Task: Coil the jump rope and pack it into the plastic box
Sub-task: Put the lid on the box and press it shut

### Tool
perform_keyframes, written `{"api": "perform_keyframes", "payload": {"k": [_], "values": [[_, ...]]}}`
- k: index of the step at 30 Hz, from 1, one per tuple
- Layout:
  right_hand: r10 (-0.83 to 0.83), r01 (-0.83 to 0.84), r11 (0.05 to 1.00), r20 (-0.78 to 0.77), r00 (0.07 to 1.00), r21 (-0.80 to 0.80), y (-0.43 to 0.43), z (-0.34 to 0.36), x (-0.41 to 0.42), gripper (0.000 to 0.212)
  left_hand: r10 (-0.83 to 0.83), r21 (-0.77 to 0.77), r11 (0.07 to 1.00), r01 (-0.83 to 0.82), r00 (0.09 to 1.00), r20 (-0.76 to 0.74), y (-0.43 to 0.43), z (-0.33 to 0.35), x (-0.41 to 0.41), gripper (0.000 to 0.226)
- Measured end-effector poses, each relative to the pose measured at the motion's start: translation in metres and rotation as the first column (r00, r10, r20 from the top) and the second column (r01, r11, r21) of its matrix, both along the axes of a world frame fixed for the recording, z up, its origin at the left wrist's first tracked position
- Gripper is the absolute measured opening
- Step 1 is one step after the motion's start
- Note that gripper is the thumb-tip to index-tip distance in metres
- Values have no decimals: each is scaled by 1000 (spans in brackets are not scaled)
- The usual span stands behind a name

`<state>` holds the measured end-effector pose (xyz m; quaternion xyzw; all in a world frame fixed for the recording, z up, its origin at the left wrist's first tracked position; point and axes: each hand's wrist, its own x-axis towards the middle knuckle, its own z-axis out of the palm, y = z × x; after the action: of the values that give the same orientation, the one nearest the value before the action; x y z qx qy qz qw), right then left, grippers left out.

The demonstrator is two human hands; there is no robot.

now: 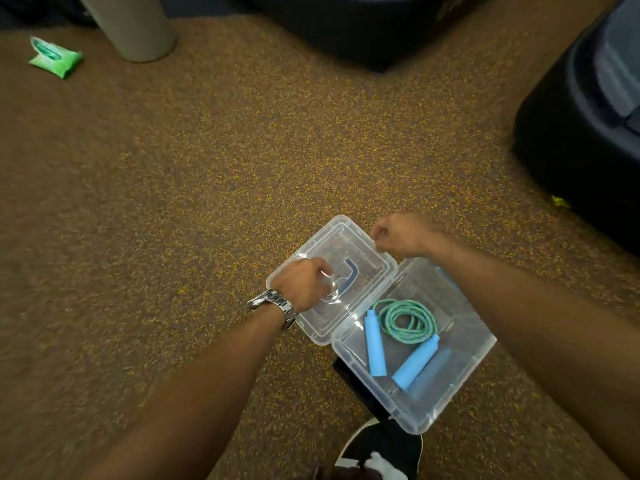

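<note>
I am seeing the clear plastic box (pixel 460 344) lying open on the speckled brown carpet (pixel 173 185), with open floor left and ahead and dark bins (pixel 581 140) closing in on the right. The green coiled jump rope with 2 blue handles (pixel 405 323) is sitting inside. My left hand (pixel 303 284) is gripping the transparent hinged lid (pixel 349 244); my right hand (pixel 401 235) is pinching its far corner.
</note>
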<state>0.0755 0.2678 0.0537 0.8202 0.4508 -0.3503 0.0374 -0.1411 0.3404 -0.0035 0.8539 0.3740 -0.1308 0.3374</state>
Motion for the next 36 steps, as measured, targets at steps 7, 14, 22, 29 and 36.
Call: {"api": "perform_keyframes", "payload": {"k": [7, 14, 22, 29, 36], "values": [[190, -162, 954, 90, 978, -254, 24, -40, -5, 49, -257, 176, 941, 287, 951, -174, 1, -24, 3, 42], [141, -81, 966, 237, 961, -247, 33, -45, -7, 33, -345, 185, 906, 380, 918, -198, 1, -23, 7, 27], [108, -47, 972, 258, 960, -232, 36, -51, 0, 20, -406, 263, 857, 442, 895, -182, -5, -28, 6, 32], [-42, 36, 966, -18, 999, -255, 33, -61, 14, 47, -318, 276, 904, 326, 945, -75, 4, -39, -8, 24], [-344, 285, 934, -332, 878, -216, 30, -57, 18, 21, 245, 278, 925, -259, 966, 86, 4, -32, -8, 47]]}}
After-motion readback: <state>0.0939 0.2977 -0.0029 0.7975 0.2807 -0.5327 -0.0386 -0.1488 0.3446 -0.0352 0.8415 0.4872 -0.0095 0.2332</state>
